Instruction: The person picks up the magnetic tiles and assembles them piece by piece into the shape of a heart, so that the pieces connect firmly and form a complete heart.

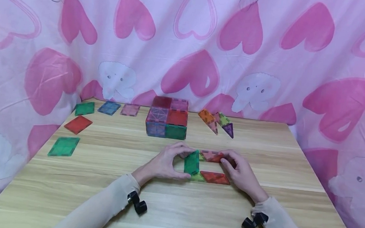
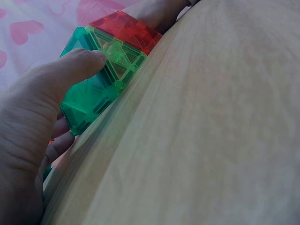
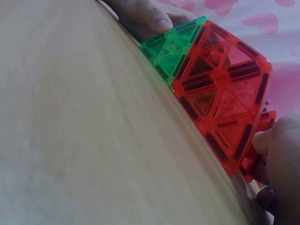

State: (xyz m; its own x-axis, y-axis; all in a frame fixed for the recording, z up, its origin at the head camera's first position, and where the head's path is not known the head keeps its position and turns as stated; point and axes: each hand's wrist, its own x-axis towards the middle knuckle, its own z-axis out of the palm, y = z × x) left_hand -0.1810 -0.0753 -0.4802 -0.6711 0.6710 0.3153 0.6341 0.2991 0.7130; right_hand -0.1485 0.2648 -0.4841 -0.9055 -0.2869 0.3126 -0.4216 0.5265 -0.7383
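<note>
A small frame of translucent magnetic tiles stands between my hands. Its left wall is a green square tile, which my left hand holds by its edges, thumb at the near corner and fingers at the far one. Along the front run a light green triangle tile and a red tile, edge to edge. At the back, another red tile adjoins a pinkish one and a light green one. My right hand pinches that back red tile at its right end; in the right wrist view its fingers overlap the tile.
Behind the frame stands a box of purple, red and green tiles. At the left lie a red tile, a blue tile, a pink tile and green tiles. Orange, lime and purple tiles lie back right. A heart-patterned curtain borders the table.
</note>
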